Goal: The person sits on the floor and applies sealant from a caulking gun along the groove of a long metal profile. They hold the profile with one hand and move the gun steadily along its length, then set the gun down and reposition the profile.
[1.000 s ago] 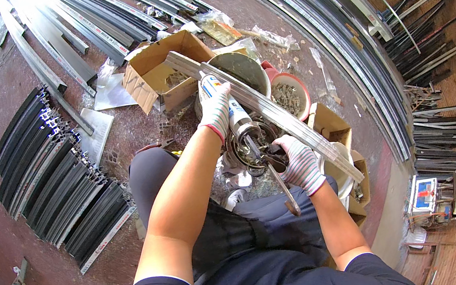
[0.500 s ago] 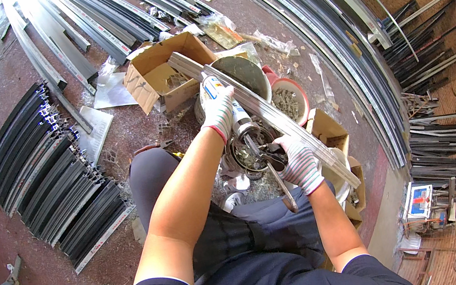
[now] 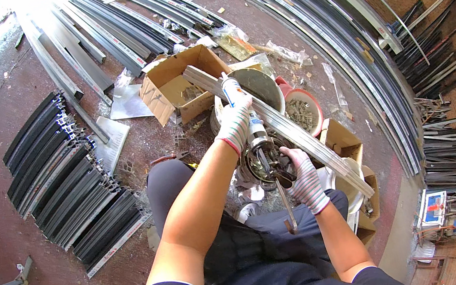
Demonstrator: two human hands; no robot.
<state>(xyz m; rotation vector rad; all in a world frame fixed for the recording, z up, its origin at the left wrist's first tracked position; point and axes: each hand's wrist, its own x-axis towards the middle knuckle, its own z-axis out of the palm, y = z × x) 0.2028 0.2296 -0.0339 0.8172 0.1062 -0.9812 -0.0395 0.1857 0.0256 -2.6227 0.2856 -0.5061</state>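
A caulking gun point(image 3: 259, 144) loaded with a white and blue sealant tube point(image 3: 231, 88) slants across my lap, its nozzle end pointing away. My gloved left hand point(image 3: 238, 121) is wrapped round the tube. At the near end my gloved right hand point(image 3: 307, 181) grips the gun's dark handle, and the hooked metal rod point(image 3: 285, 205) sticks out toward me. Just beyond and right of the gun lies a bundle of pale metal strips point(image 3: 307, 143), resting across containers. Under the gun is a round container point(image 3: 248, 174), mostly hidden, with dark bits inside.
An open cardboard box point(image 3: 161, 93) stands ahead, near a grey round bucket point(image 3: 264, 88) and a red-rimmed bucket point(image 3: 311, 103) of small metal parts. Cut black profiles point(image 3: 67, 183) lie in rows at left. Long profiles point(image 3: 340, 49) line the right. More boxes point(image 3: 340, 141) sit at right.
The view has shifted slightly, so the scene sits lower and further right. Both hands keep hold of the caulking gun, and its rear rod now points more directly toward me.
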